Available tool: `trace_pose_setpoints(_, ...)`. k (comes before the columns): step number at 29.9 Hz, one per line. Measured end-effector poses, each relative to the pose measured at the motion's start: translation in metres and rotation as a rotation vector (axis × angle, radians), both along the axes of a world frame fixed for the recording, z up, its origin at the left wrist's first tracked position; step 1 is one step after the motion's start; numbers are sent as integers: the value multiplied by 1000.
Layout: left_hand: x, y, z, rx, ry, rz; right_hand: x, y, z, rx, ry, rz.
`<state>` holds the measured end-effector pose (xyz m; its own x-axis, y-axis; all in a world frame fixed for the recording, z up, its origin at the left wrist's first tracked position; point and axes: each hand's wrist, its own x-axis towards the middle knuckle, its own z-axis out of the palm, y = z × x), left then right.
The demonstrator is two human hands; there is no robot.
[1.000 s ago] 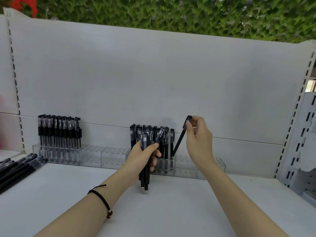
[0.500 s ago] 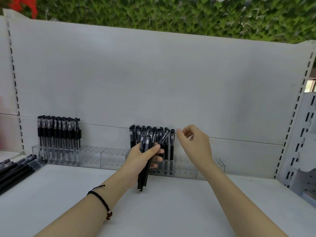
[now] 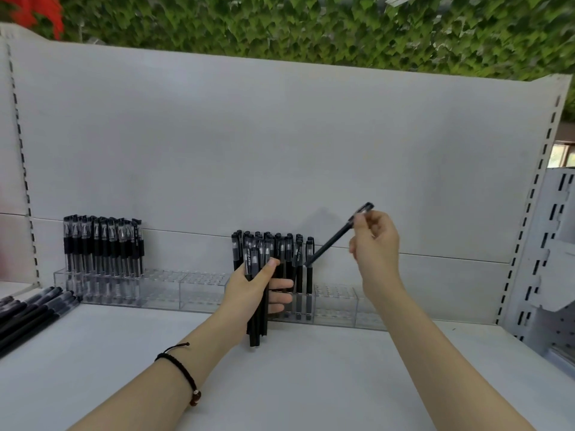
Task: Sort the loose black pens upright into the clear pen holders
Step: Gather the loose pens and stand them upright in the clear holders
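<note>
– at the back of the white shelf (image 3: 311, 384), what stands there?
– two clear pen holders. the left holder (image 3: 161, 287) carries a block of upright black pens (image 3: 102, 244) at its left end. the right holder (image 3: 336, 306) has a cluster of upright pens (image 3: 298, 259) at its left end, partly behind the left hand.
– the left hand (image 3: 255, 287)?
– wrapped round a bundle of black pens (image 3: 257, 325), held upright in front of the right holder. fingers (image 3: 281, 284) curled round the far side, thumb across the near side. lower ends hang close to the shelf; contact cannot be told.
– the right hand (image 3: 375, 244)?
– raised above the right holder. fingers (image 3: 361, 225) pinch a single black pen (image 3: 334, 239) near its upper end. the pen is tilted, top up and to the right, lower tip down-left at the tops of the rightmost standing pens. touching them or not, cannot tell.
– loose stock?
– a row of black pens (image 3: 28, 309) lying flat at the shelf's left edge, just beside the left holder's corner.
– else?
– a black cord bracelet (image 3: 183, 371) on the left wrist. a white back panel (image 3: 280, 144) behind the holders, green foliage (image 3: 311, 26) above it.
</note>
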<state>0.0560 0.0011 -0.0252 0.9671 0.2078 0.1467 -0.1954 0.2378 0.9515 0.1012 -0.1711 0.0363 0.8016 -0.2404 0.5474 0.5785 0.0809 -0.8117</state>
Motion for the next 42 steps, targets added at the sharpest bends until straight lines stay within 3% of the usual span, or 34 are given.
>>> trace_pose_setpoints(4, 1, 1, 0, 12, -5, 38, 10, -1, -11, -120, -64, -177)
trace_pose_setpoints(15, 1, 1, 0, 94, -8, 32, 22, 9, -34, -678, -55, -158)
trace_pose_setpoints(26, -4, -5, 1, 233, -61, -53, 24, 11, -33, -773, -39, -183)
trace_pose_setpoints(34, -3, -4, 1, 81, -31, -35, 25, 10, -30, -768, -8, -207)
trace_pose_setpoints(38, -2, -3, -1, 72, -31, -29, 24, 15, -30, -669, -44, -243)
trace_pose_setpoints(42, -1, -2, -2, 77, -32, -26, 27, 15, -37, -884, 49, -188)
